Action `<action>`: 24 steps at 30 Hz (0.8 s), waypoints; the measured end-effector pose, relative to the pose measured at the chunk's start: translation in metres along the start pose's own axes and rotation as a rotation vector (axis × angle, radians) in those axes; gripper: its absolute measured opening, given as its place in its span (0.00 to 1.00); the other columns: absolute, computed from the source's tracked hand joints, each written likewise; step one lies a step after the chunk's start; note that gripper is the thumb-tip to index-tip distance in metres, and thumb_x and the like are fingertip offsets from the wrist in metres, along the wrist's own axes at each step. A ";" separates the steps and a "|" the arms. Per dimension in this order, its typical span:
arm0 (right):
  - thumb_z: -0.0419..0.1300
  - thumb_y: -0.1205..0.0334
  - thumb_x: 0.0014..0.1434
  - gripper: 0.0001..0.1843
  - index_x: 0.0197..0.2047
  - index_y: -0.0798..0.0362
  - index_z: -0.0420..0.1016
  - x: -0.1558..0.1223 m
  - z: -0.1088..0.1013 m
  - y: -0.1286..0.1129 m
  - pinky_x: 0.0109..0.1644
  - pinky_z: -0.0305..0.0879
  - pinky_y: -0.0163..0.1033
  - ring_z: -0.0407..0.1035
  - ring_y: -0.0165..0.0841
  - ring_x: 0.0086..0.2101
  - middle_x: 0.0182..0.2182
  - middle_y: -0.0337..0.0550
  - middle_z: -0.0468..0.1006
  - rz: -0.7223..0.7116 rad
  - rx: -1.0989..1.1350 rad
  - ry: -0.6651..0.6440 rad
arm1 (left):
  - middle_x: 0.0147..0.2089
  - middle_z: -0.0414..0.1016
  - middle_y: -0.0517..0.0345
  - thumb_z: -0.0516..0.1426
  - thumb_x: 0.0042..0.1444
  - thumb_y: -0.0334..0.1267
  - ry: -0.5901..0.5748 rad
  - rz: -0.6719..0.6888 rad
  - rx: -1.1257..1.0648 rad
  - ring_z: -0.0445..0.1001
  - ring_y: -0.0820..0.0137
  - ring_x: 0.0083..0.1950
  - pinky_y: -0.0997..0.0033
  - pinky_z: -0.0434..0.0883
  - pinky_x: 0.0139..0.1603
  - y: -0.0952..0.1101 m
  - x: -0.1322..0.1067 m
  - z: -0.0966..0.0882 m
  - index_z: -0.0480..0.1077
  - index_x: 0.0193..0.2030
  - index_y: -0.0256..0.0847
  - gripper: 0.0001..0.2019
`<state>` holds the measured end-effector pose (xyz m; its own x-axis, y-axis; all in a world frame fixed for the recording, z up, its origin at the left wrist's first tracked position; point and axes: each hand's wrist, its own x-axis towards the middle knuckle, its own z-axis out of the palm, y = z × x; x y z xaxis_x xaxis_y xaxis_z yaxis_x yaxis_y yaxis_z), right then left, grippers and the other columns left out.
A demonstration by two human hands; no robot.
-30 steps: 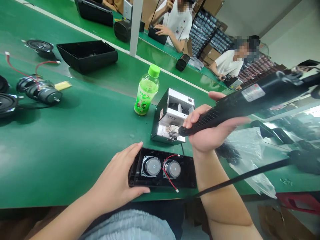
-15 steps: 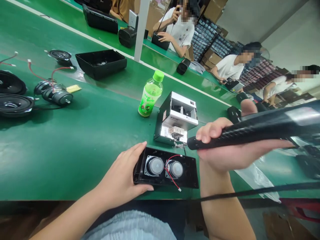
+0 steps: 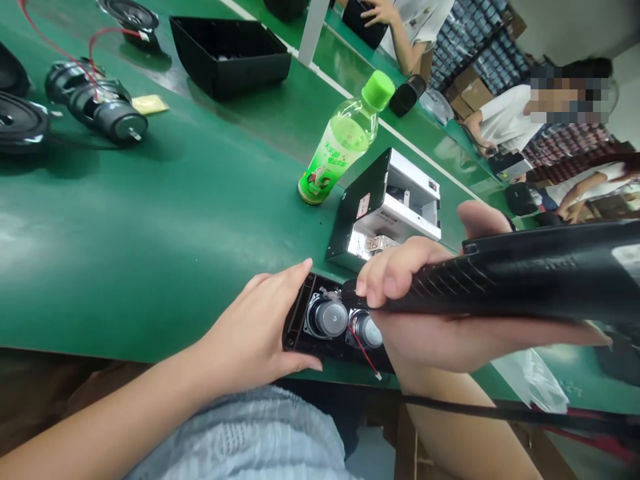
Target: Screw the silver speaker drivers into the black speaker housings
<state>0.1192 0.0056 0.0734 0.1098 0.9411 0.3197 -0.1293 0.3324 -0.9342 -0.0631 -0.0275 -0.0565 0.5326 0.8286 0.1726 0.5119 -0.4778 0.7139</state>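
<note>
My left hand (image 3: 255, 320) grips the left end of a black speaker panel (image 3: 296, 323), thumb on the near edge and fingers at the far edge. Two round silver-backed speaker drivers, a left one (image 3: 333, 319) and a right one (image 3: 371, 329), sit in the panel. A red wire (image 3: 366, 357) with a white plug hangs over its near edge. In my right hand (image 3: 435, 333) is a black electric screwdriver (image 3: 530, 267), held almost level. Its front end is at the left driver's upper corner; whether it touches a screw cannot be made out. My right hand hides the panel's right end.
A silver-and-black screw feeder (image 3: 357, 223) stands behind the panel, beside a green drink bottle (image 3: 340, 143). An open black speaker box (image 3: 235, 67) and loose speakers (image 3: 100, 100) lie farther left. A clear plastic bag (image 3: 535, 380) is at right. Other people work across the green table (image 3: 175, 267).
My right hand has brought the screwdriver from beside the screw feeder left to the panel, over the left driver's corner. My left hand keeps hold of the panel. The view has shifted.
</note>
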 end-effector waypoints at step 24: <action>0.54 0.22 0.65 0.35 0.50 0.41 0.83 -0.013 0.004 0.032 0.22 0.69 0.42 0.67 0.34 0.16 0.21 0.35 0.77 -0.142 0.017 -0.049 | 0.79 0.65 0.36 0.77 0.47 0.62 0.031 0.020 -0.020 0.71 0.42 0.75 0.40 0.71 0.70 0.002 0.002 0.001 0.33 0.84 0.50 0.71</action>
<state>0.1097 0.0039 0.0403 0.0804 0.8862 0.4563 -0.1326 0.4632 -0.8763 -0.0599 -0.0270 -0.0552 0.5216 0.8275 0.2076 0.4873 -0.4887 0.7237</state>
